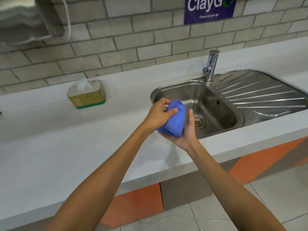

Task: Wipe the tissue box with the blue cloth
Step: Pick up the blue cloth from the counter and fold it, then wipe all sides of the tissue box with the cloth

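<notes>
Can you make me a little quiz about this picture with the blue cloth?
1. True or false: the blue cloth is touching the tissue box.
2. Which hands hold the cloth? A) left hand only B) right hand only C) both
3. Fill in: the tap stands behind the ____.

Key: 1. False, the cloth is held in the air by the sink, and the box sits apart on the counter to the left. 2. C. 3. sink.
</notes>
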{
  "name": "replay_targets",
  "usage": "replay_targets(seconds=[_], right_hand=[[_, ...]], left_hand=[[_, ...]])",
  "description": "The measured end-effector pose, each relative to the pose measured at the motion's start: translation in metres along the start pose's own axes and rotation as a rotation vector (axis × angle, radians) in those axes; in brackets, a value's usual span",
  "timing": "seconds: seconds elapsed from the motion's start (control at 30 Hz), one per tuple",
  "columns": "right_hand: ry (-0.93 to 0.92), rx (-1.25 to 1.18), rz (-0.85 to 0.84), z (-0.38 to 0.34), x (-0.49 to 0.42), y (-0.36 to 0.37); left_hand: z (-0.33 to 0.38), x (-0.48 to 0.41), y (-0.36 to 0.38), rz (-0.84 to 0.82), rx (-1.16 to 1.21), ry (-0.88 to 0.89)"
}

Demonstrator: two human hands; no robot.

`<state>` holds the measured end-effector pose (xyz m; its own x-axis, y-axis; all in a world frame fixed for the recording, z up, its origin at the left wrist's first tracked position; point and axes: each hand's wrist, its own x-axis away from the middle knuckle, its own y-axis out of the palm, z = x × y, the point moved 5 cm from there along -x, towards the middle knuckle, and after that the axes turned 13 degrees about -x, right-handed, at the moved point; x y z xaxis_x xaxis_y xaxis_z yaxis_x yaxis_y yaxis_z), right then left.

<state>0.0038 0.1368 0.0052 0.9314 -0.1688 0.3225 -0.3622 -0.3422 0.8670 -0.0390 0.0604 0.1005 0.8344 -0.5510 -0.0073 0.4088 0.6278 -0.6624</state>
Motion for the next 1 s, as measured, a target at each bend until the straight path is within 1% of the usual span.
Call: replay_targets(seconds=[0.1,0.17,0.23,0.3,0.33,0.37,0.4,0.47,0.5,0.53,0.63,0.67,0.7,0.77,0.8,0.83,0.87,0.93,1.0], right_hand=[[0.127,-0.006,-0.141,0.017,-0.006,0.024],[0.172,0.087,-0.195,0.031,-0.010,0.038],[0.205,0.252,-0.183,0.048,-0.017,0.048],[0.233,0.409,-0.120,0.067,-0.026,0.057],[0.241,0.483,-0.095,0.076,-0.031,0.064],[0.242,0.559,-0.083,0.084,-0.035,0.072],[0.238,0.636,-0.082,0.092,-0.040,0.082],[0.229,0.771,-0.097,0.110,-0.051,0.105],[0.229,0.827,-0.117,0.119,-0.055,0.118],[0.234,0.874,-0.148,0.127,-0.060,0.132],[0.224,1.032,-0.284,0.154,-0.070,0.171],[0.174,1.119,-0.318,0.162,-0.074,0.182],[0.072,1.240,-0.331,0.167,-0.081,0.191],[-0.247,1.530,-0.301,0.172,-0.094,0.209],[-0.405,1.652,-0.266,0.173,-0.099,0.218],[-0.514,1.734,-0.228,0.176,-0.104,0.226],[-0.581,1.775,-0.197,0.179,-0.111,0.232],[-0.641,1.794,-0.170,0.186,-0.126,0.241],[-0.643,1.781,-0.155,0.196,-0.144,0.244]], left_hand=[[-0.038,0.000,-0.028,0.165,-0.011,-0.068],[-0.063,0.003,-0.046,0.245,-0.057,-0.092],[-0.088,0.007,-0.063,0.299,-0.108,-0.129],[-0.114,0.012,-0.081,0.362,-0.070,-0.203],[-0.130,0.015,-0.089,0.381,0.013,-0.263],[-0.146,0.018,-0.095,0.366,0.136,-0.332],[-0.161,0.022,-0.099,0.306,0.294,-0.393],[-0.188,0.029,-0.100,0.147,0.722,-0.465],[-0.199,0.033,-0.103,0.119,0.925,-0.487],[-0.208,0.035,-0.105,0.125,1.070,-0.500],[-0.225,0.033,-0.116,0.176,1.303,-0.437],[-0.230,0.030,-0.121,0.175,1.382,-0.407],[-0.233,0.027,-0.127,0.160,1.459,-0.374],[-0.243,0.020,-0.141,0.092,1.564,-0.318],[-0.247,0.018,-0.150,0.057,1.580,-0.281],[-0.249,0.015,-0.160,0.032,1.579,-0.230],[-0.251,0.013,-0.168,0.015,1.572,-0.182],[-0.254,0.010,-0.184,0.011,1.545,-0.133],[-0.264,0.008,-0.195,0.030,1.530,-0.154]])
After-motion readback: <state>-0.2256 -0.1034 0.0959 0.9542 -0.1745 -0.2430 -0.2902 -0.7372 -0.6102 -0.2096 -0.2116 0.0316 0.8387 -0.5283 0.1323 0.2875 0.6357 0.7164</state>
